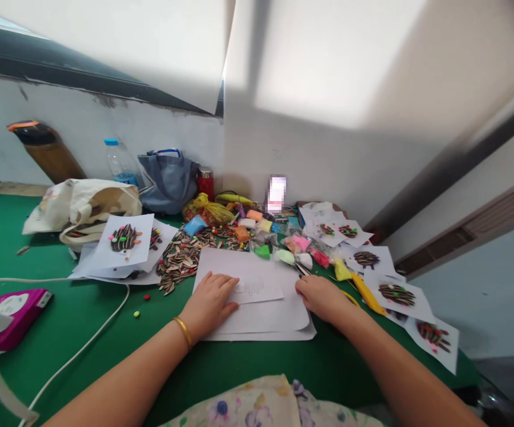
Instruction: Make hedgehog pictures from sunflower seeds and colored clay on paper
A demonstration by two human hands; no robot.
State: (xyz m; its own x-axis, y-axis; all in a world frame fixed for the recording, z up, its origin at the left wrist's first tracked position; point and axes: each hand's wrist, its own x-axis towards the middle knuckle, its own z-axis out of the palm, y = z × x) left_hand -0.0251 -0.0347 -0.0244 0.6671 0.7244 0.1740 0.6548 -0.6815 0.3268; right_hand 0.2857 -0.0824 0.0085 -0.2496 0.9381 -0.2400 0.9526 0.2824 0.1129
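Note:
A small white sheet with a faint pencil drawing [250, 287] lies on larger white paper [261, 323] in front of me. My left hand [212, 302] rests flat on its left side, fingers stretched out and holding nothing. At the right edge of the paper is my right hand [321, 295], its fingers curled in. What they grip, if anything, is hidden. Dark, pointed tips [300, 268], perhaps of scissors, show just beyond those fingers. Sunflower seeds [181, 258] are heaped to the left of the paper. Packets of coloured clay, one of them green [262, 252], lie behind it.
Finished seed pictures are stacked at left [126, 261] and spread along the right [402, 293]. A yellow tool [368, 293] lies by my right forearm. Bags, including a blue one [168, 181], and a lit phone [277, 193] stand along the wall. A white cable [101, 326] crosses the green table.

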